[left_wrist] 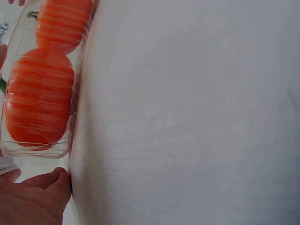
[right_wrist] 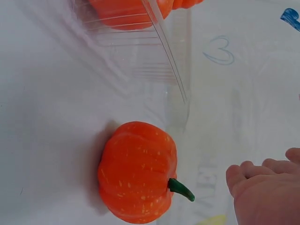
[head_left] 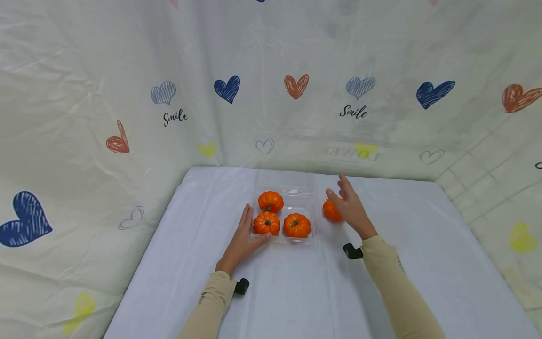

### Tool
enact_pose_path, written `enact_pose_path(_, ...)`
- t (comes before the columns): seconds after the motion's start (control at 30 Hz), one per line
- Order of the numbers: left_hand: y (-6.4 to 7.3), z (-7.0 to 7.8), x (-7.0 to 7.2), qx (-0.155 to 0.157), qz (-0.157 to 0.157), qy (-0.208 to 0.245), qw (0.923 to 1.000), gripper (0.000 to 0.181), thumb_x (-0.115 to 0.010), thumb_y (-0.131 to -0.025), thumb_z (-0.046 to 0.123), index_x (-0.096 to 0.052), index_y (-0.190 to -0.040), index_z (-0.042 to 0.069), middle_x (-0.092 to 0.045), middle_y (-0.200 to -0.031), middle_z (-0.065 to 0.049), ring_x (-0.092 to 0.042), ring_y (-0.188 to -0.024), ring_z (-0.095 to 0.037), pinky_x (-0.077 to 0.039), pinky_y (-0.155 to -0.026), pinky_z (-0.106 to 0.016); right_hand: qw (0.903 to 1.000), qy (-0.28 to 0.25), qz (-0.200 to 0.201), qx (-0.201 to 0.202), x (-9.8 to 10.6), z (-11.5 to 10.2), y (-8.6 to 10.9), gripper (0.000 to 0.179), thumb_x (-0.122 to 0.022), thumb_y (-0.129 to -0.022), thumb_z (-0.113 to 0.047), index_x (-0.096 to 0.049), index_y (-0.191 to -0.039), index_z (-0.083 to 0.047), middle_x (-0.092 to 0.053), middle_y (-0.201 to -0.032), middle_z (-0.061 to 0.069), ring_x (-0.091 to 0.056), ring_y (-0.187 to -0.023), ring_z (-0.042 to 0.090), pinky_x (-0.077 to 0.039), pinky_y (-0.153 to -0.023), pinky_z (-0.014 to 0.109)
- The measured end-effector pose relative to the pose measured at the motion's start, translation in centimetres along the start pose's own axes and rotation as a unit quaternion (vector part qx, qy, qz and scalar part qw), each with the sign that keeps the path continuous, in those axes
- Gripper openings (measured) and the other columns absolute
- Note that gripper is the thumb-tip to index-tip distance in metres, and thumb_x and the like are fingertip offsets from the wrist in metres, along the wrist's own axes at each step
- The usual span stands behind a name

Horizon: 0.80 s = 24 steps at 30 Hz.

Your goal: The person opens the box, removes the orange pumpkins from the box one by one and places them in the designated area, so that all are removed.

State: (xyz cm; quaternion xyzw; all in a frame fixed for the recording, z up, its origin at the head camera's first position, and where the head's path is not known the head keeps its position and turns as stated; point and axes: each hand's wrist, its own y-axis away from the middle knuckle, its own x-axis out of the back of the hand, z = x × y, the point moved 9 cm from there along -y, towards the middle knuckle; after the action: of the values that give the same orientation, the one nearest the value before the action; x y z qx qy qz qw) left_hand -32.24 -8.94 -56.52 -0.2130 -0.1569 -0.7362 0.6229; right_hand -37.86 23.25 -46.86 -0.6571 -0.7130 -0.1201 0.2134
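Note:
A clear plastic hinged container (head_left: 296, 207) sits on the table with its lid laid back. Inside are three small orange toy pumpkins: one at the back left (head_left: 271, 201), one at the front left (head_left: 266, 223), one at the front right (head_left: 297, 226). My left hand (head_left: 243, 242) rests against the container's left side, fingers extended along it and thumb at the front edge. To the right of the container lies a loose pumpkin (right_wrist: 138, 173) with a green stem. Above and beside it is my right hand (head_left: 353, 209), fingers spread, holding nothing.
A white cloth covers the table (head_left: 190, 240). Behind it and at both sides hangs a pale curtain (head_left: 262, 117) printed with hearts. Small black wrist cameras sit at both sleeves.

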Motion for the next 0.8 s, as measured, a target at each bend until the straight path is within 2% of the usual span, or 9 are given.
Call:
enact_pose_path(0.23, 0.0, -0.1, -0.1, 0.002, 0.001, -0.001, 1.0000, 0.116, -0.078, -0.092, 0.057, -0.010, -0.173, 0.010, 0.001, -0.180, 0.003, -0.012, -0.164, -0.026, -0.024, -0.127, -0.053, 0.9991, 0.011, -0.042, 0.003, -1.8, -0.8, 0.4, 0.090, -0.063, -0.108, -0.048, -0.010, -0.174, -0.019, -0.015, -0.178, 0.015, -0.021, -0.160, 0.043, -0.025, -0.125, 0.060)
enact_pose_path(0.43, 0.0, -0.2, -0.1, 0.001, 0.003, 0.001, 1.0000, 0.116, -0.079, -0.092, 0.057, -0.010, -0.173, 0.009, 0.001, -0.180, 0.002, -0.012, -0.164, -0.028, -0.024, -0.126, -0.055, 0.9958, 0.043, -0.079, 0.017, -3.8, -1.6, 0.9, 0.085, -0.065, -0.107, -0.045, -0.019, -0.174, -0.017, -0.014, -0.179, 0.010, -0.029, -0.155, 0.050, -0.032, -0.121, 0.062)
enact_pose_path(0.67, 0.0, -0.2, -0.2, 0.001, 0.002, -0.006, 1.0000, 0.116, -0.078, -0.092, 0.058, -0.010, -0.173, 0.009, 0.001, -0.180, 0.002, -0.013, -0.164, -0.027, -0.025, -0.126, -0.053, 0.9912, 0.026, -0.123, 0.043, -5.9, -2.2, 1.2, 0.085, -0.070, -0.105, -0.042, -0.025, -0.172, -0.015, -0.012, -0.179, 0.009, -0.025, -0.158, 0.047, -0.027, -0.123, 0.063)
enact_pose_path(0.8, -0.1, -0.3, -0.1, 0.005, 0.002, -0.009, 1.0000, 0.117, -0.078, -0.092, 0.059, -0.010, -0.173, 0.010, 0.001, -0.180, 0.003, -0.012, -0.164, -0.026, -0.025, -0.126, -0.055, 0.9882, 0.031, -0.143, 0.045, -6.7, -1.9, 1.3, 0.084, -0.072, -0.104, -0.041, -0.028, -0.172, -0.017, -0.014, -0.179, 0.008, -0.027, -0.157, 0.049, -0.029, -0.123, 0.062)
